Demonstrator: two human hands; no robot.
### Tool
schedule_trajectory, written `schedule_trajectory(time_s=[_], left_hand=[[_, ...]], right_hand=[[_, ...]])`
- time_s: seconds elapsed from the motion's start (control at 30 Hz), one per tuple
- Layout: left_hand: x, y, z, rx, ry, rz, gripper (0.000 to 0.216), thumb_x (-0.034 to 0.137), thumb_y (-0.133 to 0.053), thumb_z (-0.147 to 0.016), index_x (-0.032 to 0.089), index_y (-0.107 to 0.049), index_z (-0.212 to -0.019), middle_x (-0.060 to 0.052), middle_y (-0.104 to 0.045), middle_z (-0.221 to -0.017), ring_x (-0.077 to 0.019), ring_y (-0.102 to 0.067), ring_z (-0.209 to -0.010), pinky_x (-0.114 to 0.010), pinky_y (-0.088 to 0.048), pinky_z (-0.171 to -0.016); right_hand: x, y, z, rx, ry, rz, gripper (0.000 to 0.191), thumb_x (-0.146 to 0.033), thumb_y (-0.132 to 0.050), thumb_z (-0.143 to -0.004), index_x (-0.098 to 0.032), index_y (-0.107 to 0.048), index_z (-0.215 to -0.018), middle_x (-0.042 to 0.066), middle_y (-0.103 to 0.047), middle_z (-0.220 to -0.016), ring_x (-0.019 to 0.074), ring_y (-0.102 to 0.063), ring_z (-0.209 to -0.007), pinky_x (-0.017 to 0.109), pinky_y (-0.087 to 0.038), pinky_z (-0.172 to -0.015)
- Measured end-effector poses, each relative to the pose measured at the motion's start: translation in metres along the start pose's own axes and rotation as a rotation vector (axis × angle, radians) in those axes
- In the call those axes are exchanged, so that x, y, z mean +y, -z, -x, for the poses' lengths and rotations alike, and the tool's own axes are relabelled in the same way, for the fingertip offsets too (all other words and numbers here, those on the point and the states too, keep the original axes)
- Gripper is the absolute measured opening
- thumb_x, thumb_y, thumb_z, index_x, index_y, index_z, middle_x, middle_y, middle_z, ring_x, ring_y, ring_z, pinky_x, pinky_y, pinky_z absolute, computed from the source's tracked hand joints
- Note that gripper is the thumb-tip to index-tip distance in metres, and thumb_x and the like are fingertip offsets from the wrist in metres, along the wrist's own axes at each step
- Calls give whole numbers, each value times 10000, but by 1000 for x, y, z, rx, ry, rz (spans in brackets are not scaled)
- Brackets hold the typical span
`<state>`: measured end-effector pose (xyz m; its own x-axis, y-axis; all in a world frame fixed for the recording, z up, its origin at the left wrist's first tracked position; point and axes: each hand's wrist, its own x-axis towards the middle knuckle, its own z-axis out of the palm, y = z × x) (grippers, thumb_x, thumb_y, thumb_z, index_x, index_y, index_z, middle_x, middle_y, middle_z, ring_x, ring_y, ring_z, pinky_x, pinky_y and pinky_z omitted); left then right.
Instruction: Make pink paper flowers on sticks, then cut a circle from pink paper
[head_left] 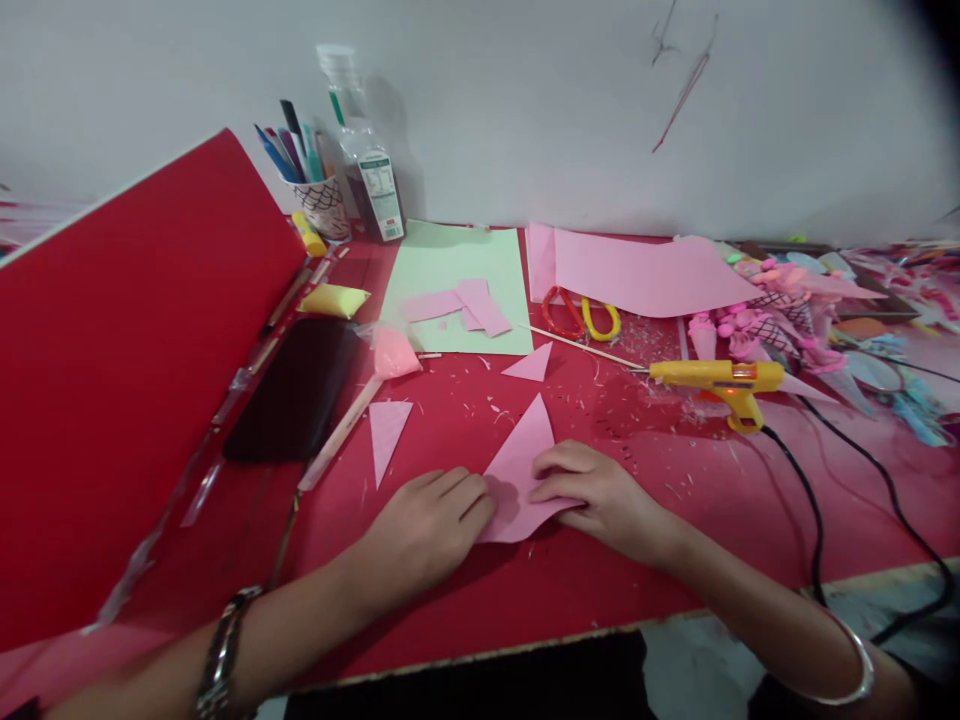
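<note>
A pink paper piece (pixel 519 480), pointed at the top and curved along its lower edge, lies between my hands on the red tabletop. My left hand (pixel 439 520) is closed over its left edge, with the fingertips curled out of sight. Fingers of my right hand (pixel 596 500) grip its right side, where the edge lifts a little. Small pink paper triangles lie nearby, one left (pixel 388 436) and one above (pixel 531 363). Scissors with red and yellow handles (pixel 600 320) rest behind, their blades hidden.
A yellow glue gun (pixel 716 376) with a black cord sits at right. Pink craft cones (pixel 780 310) pile behind it. At left are a dark phone (pixel 295 390), a pen cup (pixel 319 205) and a bottle (pixel 375 185). Strips lie on a green sheet (pixel 450 255).
</note>
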<state>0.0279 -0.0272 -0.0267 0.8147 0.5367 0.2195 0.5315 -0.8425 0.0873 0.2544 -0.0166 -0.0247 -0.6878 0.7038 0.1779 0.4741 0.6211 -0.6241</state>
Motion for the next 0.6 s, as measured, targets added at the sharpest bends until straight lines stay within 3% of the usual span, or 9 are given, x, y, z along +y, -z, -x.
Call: schedule_trajectory(time_s=[0.13,0.27,0.6], left_hand=[[-5,-4,-5,59,84,73,219,227,-389,-860,164,-542,-716,0,-564,-642,-138,-505,-603,-273,-373,-573],[-7,-2,-7,26,219,70,285,323,-404,-847,174,-514,-631,24,-522,-571,-120,-464,-549,-275,-333,-574],[-6,1,-8,-31,387,153,246,304,-444,-804,171,-477,-600,27,-502,-598,-122,-436,-589,-300,-281,-654]], right_hand=[[0,3,-4,2,-66,-35,119,-214,-520,-805,-170,-616,-750,43,-567,-865,141,-509,-817,272,-423,-728],[0,4,-6,59,-148,-8,130,-245,-538,-791,-162,-582,-702,45,-561,-837,151,-506,-788,285,-422,-709],[-1,-5,-8,118,-238,104,137,-220,-552,-765,-153,-521,-649,50,-534,-802,168,-478,-751,304,-409,-684]])
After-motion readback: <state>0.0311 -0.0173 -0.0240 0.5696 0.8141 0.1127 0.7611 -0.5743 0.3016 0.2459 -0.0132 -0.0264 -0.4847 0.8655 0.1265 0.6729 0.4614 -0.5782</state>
